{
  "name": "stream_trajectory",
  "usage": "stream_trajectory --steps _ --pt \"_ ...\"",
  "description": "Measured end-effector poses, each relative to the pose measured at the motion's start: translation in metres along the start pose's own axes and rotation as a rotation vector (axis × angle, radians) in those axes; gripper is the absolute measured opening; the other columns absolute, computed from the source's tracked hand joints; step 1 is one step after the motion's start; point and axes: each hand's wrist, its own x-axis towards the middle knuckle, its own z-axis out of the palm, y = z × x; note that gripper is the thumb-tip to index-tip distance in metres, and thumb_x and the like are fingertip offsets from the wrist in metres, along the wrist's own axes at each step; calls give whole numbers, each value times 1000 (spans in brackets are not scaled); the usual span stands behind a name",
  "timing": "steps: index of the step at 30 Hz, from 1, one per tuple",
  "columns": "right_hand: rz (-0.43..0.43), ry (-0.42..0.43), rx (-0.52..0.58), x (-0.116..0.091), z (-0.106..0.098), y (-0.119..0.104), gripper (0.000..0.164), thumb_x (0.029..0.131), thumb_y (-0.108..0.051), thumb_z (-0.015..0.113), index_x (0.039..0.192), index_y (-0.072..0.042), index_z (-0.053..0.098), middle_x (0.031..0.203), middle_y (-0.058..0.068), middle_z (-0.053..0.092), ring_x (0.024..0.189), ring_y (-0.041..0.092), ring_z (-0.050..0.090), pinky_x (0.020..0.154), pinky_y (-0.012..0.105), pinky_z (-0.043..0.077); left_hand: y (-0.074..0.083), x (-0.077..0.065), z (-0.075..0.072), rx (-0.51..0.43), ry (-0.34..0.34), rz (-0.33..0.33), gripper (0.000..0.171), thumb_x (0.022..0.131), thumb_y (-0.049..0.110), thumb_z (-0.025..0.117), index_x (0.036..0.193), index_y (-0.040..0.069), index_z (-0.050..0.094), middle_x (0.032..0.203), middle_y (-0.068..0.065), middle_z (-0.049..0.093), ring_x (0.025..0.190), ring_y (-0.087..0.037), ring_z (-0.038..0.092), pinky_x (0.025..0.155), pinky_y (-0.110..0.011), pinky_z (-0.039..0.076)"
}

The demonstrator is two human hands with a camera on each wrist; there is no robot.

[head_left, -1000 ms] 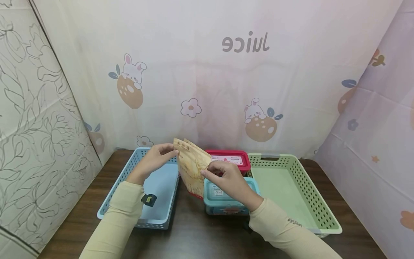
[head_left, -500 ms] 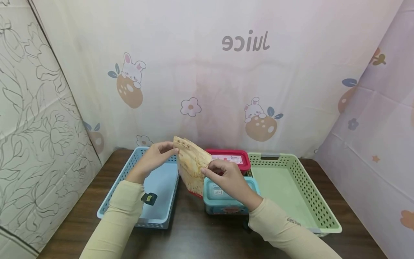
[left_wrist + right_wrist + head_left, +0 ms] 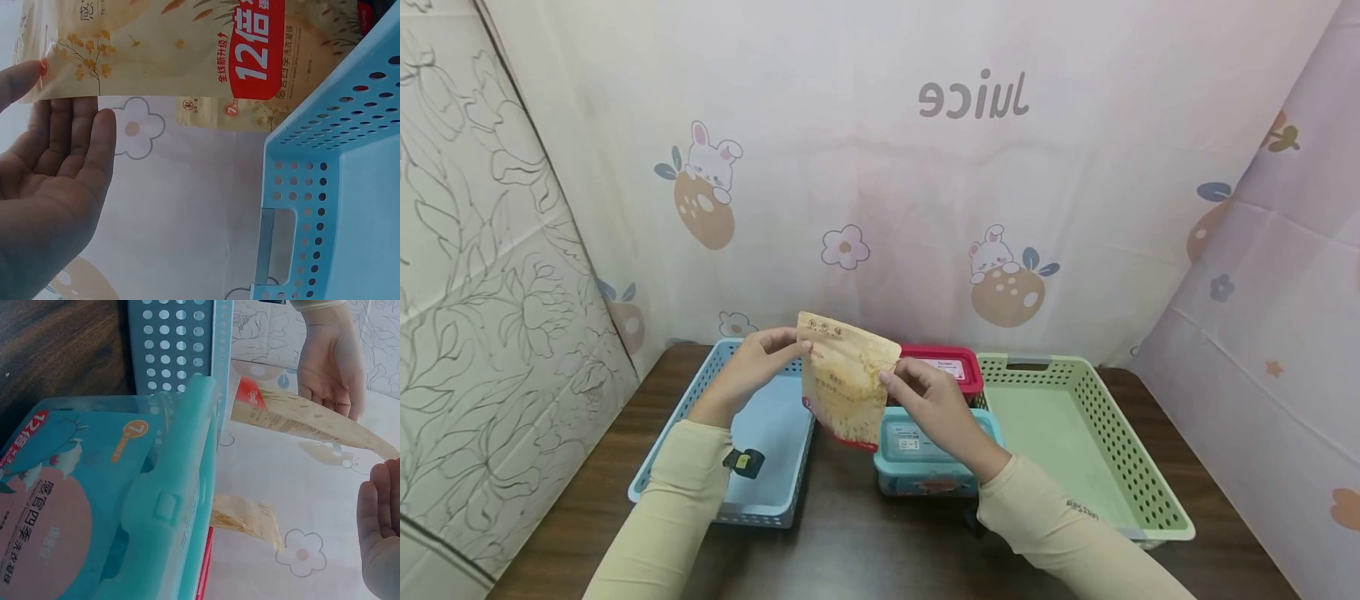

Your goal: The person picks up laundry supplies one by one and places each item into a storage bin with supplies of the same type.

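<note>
A cream-and-yellow stand-up pouch with a red bottom edge is held up between my hands, its printed face towards the head view. My left hand pinches its upper left corner, thumb in front. At the upper right edge, the thumb and fingers of my right hand pinch it. A second similar pouch shows partly behind it in the left wrist view; the head view hides it. Just below my right hand stands a clear box with a teal lid. Behind that sits a box with a red lid.
To the left is a blue perforated basket, right beside the pouch. A green perforated basket stands to the right, past the lidded boxes. All rest on a dark wooden table. A printed curtain hangs behind.
The pouch has turned to face the head view more squarely. Its right edge and my right hand have shifted slightly right. Both hands keep their hold, and the second pouch has gone from sight there.
</note>
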Motion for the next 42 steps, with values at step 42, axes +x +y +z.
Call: stream_trajectory --steps 42 --pt "146 101 192 14 -9 10 35 94 -38 72 103 -5 68 95 16 66 81 31 68 72 39 61 -5 -14 -3 -198 -77 25 40 97 30 68 124 0 67 110 -10 72 114 -27 62 108 -54 39"
